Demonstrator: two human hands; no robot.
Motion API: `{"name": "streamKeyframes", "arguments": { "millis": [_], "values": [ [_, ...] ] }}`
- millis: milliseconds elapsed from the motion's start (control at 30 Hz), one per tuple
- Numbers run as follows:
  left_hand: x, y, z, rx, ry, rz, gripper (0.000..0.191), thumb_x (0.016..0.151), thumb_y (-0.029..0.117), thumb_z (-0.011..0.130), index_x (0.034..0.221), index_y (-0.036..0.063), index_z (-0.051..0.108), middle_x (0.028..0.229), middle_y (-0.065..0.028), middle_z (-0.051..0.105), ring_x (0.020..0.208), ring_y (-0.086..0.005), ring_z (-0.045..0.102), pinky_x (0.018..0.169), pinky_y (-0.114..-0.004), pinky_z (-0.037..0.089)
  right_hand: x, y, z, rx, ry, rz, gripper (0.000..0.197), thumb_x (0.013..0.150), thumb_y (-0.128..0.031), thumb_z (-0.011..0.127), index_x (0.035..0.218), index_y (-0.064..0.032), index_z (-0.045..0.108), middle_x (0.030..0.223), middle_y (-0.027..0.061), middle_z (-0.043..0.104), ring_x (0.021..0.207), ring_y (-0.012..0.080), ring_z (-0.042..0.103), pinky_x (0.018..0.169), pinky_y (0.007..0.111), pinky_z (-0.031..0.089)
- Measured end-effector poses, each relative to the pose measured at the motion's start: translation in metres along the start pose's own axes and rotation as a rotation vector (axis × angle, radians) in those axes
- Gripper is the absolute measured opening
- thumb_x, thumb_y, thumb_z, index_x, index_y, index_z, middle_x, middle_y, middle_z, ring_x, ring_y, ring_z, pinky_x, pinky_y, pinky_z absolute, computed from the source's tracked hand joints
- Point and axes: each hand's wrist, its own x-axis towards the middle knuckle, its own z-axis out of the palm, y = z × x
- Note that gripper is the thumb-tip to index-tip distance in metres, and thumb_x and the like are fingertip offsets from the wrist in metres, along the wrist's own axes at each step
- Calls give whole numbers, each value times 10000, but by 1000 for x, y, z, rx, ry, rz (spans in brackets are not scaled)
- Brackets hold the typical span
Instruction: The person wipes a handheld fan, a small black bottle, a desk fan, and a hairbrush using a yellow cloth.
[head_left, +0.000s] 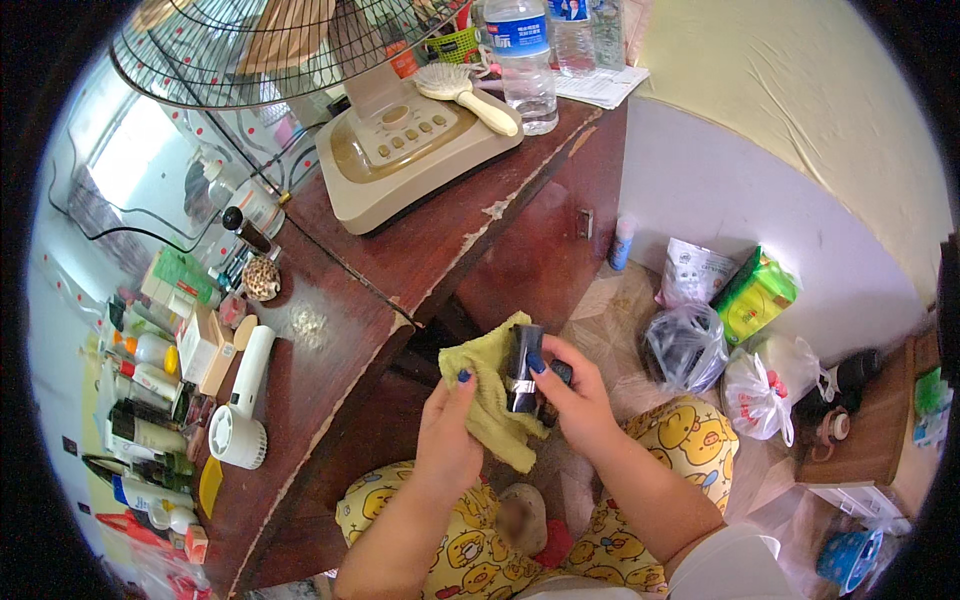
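Observation:
My left hand (450, 442) grips a yellow-green towelling cloth (499, 439), its thumb pressed on the upper side. Against the cloth stands a glossy black cosmetic tube (523, 356) with a silver band, possibly a lipstick. The thumb and fingers of my right hand (585, 409) hold this tube. A second small dark container (559, 375) shows behind it, partly hidden by my fingers. Both hands are above my lap, in front of the edge of a dark red wooden dressing table (330, 382). White powder (309, 326) is spread over part of its top.
On the table stand an electric fan (405, 165) with a hairbrush (469, 97) on its base, a water bottle (525, 82), a white handheld fan (244, 412), a spotted shell (261, 279) and several cosmetics. Plastic bags (686, 349) and a green package (757, 296) lie on the floor at right.

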Motion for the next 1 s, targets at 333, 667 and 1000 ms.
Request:
{"name": "streamKeyframes", "arguments": {
  "millis": [333, 667, 1000],
  "values": [
    [0, -11, 0, 161, -52, 107, 318, 923, 141, 399, 1224, 42, 388, 1110, -67, 506, 990, -157, 520, 861, -308, 431, -4, 1, 4, -425, -149, -218, 367, 834, -75, 545, 1190, -31, 465, 858, 80, 582, 730, 91, 529, 657, 240, 432],
    [2, -12, -7, 457, 34, 328, 279, 864, 67, 469, 1128, -9, 423, 1013, -76, 528, 920, -111, 505, 810, -247, 402, -6, -9, 2, -536, -393, -215, 348, 796, -91, 580, 1124, 4, 514, 818, 153, 605, 692, 144, 579, 637, 275, 451],
    [9, 3, -6, 721, 96, 331, 121, 863, 100, 482, 874, 3, 554, 795, -43, 582, 658, -78, 528, 588, -234, 442, -8, -18, -4, -519, -350, -106, 322, 771, -44, 598, 1084, 8, 543, 829, 54, 601, 685, 87, 519, 642, 228, 434]
  ]
}}
